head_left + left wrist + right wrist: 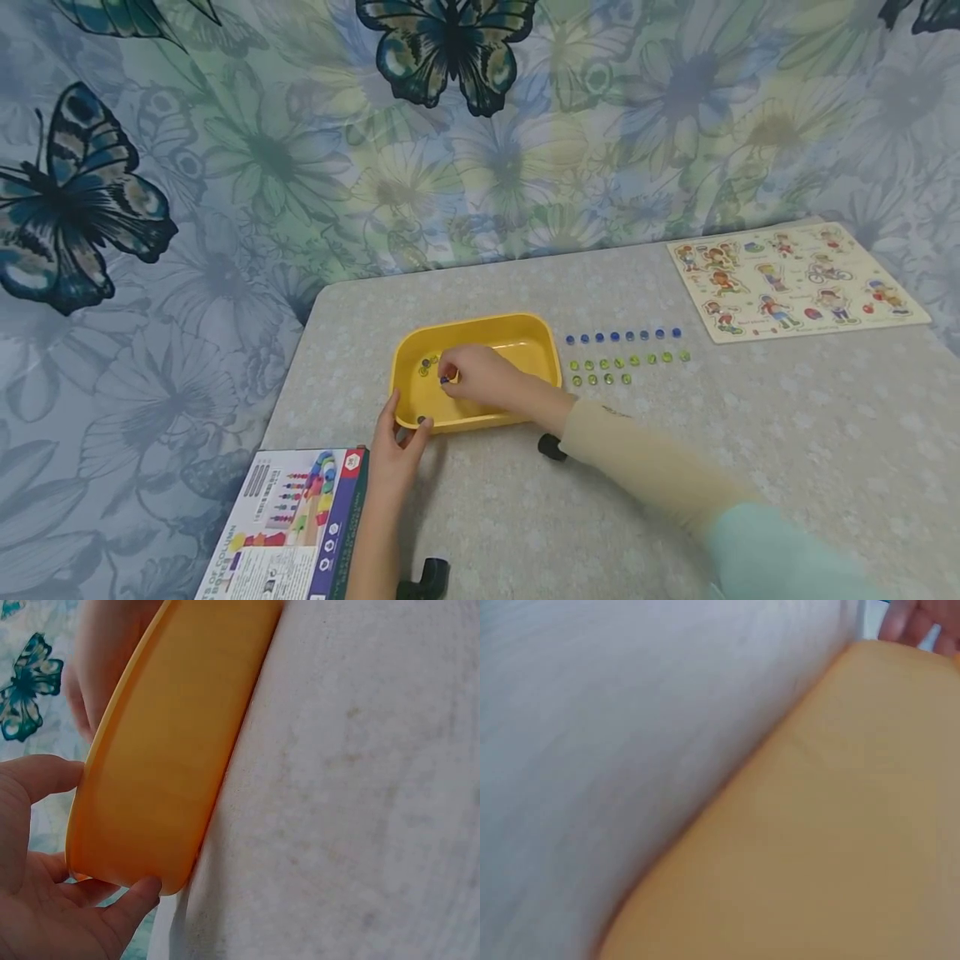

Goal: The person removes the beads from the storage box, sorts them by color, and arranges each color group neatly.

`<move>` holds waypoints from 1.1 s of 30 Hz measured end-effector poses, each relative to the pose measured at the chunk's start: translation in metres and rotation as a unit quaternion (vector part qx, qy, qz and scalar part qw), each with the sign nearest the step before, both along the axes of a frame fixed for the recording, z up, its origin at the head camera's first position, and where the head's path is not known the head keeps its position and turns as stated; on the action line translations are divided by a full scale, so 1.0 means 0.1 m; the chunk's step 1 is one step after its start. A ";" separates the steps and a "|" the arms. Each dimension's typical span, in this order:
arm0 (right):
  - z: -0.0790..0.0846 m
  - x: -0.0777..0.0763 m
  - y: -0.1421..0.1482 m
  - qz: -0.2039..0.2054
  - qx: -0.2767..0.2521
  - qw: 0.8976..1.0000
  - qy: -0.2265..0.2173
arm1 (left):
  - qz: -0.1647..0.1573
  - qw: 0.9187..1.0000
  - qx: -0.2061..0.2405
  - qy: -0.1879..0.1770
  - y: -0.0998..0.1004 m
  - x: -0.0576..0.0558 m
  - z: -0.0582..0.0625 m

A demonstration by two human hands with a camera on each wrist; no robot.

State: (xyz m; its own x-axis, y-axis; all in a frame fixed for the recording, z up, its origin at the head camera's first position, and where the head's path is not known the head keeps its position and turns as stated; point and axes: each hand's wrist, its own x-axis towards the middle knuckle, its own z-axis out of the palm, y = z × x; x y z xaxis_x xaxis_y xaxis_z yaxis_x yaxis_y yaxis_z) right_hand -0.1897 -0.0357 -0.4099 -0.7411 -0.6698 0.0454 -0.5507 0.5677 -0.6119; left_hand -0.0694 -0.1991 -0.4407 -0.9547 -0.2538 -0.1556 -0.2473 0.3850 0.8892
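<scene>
A shallow yellow tray (528,329) rests on the table. My left hand (396,454) holds its near left corner; in the left wrist view the thumb (56,776) lies at the rim and the other fingers curl round the end wall. My right hand (480,377) reaches down into the tray with curled fingers, pinching a small dark blue glass bead (444,380) at the fingertips. Several greenish beads (424,367) lie on the tray floor just left of that hand. Another dark bead (422,420) sits by the left thumb. The right wrist view shows mostly the tray's outer wall (802,810).
Right of the tray run a row of blue beads (615,337) and two rows of yellow-green beads (618,363). A picture puzzle board (798,283) lies at the far right. A printed toy box (288,525) stands beside the left forearm. Behind the table hangs a butterfly-patterned cloth (480,183).
</scene>
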 end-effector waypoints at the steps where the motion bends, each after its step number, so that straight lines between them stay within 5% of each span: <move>1: 0.03 0.01 0.10 -0.008 -0.016 1.000 -0.001 | 0.000 1.000 -0.002 -0.005 0.00 0.00 0.00; 7: 0.18 -0.04 0.77 -0.055 -0.110 0.992 -0.001 | 0.007 1.000 -0.005 -0.017 0.01 0.00 0.01; 11: 0.17 -0.10 1.20 -0.101 -0.123 0.987 0.015 | 0.009 1.000 -0.003 -0.020 0.00 0.00 0.01; 19: -0.10 -0.23 1.59 -0.140 -0.001 0.990 -0.033 | 0.006 1.000 0.002 -0.015 -0.02 0.01 0.01; 33: -0.28 -0.38 1.56 -0.135 0.110 0.984 -0.043 | 0.005 1.000 0.001 -0.018 0.00 0.00 -0.01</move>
